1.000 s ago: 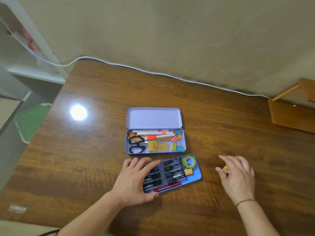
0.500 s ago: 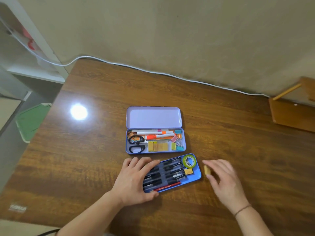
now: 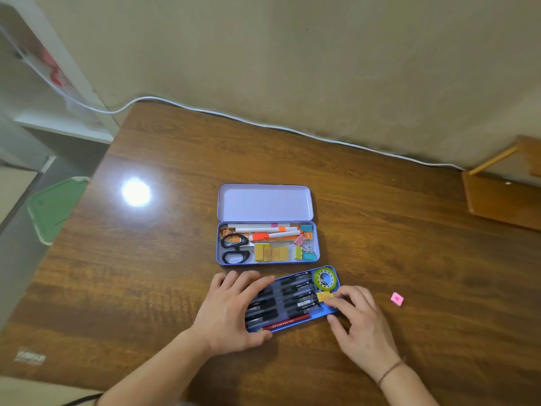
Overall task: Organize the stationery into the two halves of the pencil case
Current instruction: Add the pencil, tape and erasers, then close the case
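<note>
Pretty much done: the blue metal pencil tray (image 3: 329, 313) is steadied by the flat left hand (image 3: 231, 310), a small yellow eraser (image 3: 324, 296) is pinched into it by the right hand (image 3: 361, 323), only the pink cube (image 3: 397, 298) is left at 3 o'clock.

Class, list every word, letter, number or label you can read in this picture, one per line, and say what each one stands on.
"A": on the top face of the pink cube lying on the table.
White print and barcode labels on the black pens in the blue tray: too small to read.
Lettering along the red pencil: too small to read.
Pale mark at the table's near left corner: blurred.
</note>
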`<state>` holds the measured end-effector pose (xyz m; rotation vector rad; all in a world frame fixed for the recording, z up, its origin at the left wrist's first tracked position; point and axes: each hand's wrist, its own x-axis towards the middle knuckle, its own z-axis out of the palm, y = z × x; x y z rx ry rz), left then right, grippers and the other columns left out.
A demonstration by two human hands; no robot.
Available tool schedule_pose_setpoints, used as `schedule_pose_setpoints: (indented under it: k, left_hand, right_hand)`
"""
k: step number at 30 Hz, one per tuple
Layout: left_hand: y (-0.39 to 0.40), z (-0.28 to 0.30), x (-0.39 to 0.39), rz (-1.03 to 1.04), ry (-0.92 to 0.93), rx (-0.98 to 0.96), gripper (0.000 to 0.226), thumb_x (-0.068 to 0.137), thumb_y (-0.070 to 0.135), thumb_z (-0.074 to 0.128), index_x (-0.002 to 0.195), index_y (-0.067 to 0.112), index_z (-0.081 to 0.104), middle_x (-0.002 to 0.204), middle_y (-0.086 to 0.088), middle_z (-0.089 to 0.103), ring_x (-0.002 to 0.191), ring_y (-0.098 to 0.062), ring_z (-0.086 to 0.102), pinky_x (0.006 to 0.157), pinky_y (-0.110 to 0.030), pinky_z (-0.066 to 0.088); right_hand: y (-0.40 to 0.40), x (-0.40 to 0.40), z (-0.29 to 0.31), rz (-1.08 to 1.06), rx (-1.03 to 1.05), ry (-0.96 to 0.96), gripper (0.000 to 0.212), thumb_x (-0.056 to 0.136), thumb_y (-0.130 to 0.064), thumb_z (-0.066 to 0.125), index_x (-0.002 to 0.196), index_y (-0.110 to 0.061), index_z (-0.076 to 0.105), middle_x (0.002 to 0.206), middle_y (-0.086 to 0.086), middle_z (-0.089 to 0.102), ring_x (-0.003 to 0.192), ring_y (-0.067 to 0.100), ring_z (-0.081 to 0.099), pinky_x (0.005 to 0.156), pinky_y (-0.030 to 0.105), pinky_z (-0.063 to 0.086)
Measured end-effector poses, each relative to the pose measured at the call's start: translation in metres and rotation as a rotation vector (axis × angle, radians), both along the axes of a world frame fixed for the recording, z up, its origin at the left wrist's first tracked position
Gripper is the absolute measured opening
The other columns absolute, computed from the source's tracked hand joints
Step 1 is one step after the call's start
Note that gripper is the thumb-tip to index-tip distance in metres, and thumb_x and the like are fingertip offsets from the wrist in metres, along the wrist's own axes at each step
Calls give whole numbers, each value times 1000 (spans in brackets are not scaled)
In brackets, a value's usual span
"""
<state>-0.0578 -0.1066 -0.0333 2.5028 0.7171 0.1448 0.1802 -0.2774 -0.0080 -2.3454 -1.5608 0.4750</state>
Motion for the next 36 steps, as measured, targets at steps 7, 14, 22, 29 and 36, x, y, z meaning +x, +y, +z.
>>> schedule_pose_setpoints:
  k: [7, 14, 22, 29, 36]
  left_hand:
    - [0, -1, 0, -4, 10, -10, 92, 65, 81, 60, 143, 37, 38, 130, 12, 52, 111, -11, 48, 98, -37, 39]
    - [1, -1, 0, -7, 12, -7, 93, 65, 81, 60, 143, 38, 37, 129, 12, 51, 110, -11, 48, 97, -37, 39]
    - [2, 0, -1, -7, 0, -1, 93, 64, 81, 61, 143, 36, 39, 127, 12, 52, 108, -11, 49, 95, -37, 39]
    - [1, 0, -1, -1, -11, -6, 93, 64, 79, 63, 143, 36, 39, 127, 12, 52, 108, -12, 49, 95, -37, 39]
    - [1, -1, 0, -4, -4, -9, 92, 65, 80, 61, 143, 37, 38, 128, 12, 52, 108, -10, 48, 95, -36, 38]
  right_hand:
    - [-5, -3, -1, -40, -25, -42, 28, 73, -34, 75, 100, -33, 69, 109, -14, 51, 109, 9, 46, 88, 35, 51]
    - [-4, -4, 0, -128, -13, -7, 30, 75, -35, 74, 104, -32, 68, 106, -17, 48, 108, 6, 42, 89, 31, 47]
    - [4, -11, -3, -203, 67, -34, 13, 77, -27, 75, 89, -28, 70, 94, -15, 54, 98, 4, 44, 79, 23, 45]
    - [8, -14, -7, -251, 39, -115, 13, 82, -40, 67, 85, -28, 70, 95, -10, 54, 99, 11, 47, 78, 26, 45]
    - [-9, 57, 7, -778, -37, -83, 43, 78, -17, 75, 119, -12, 63, 126, 11, 48, 114, 33, 43, 98, 44, 41]
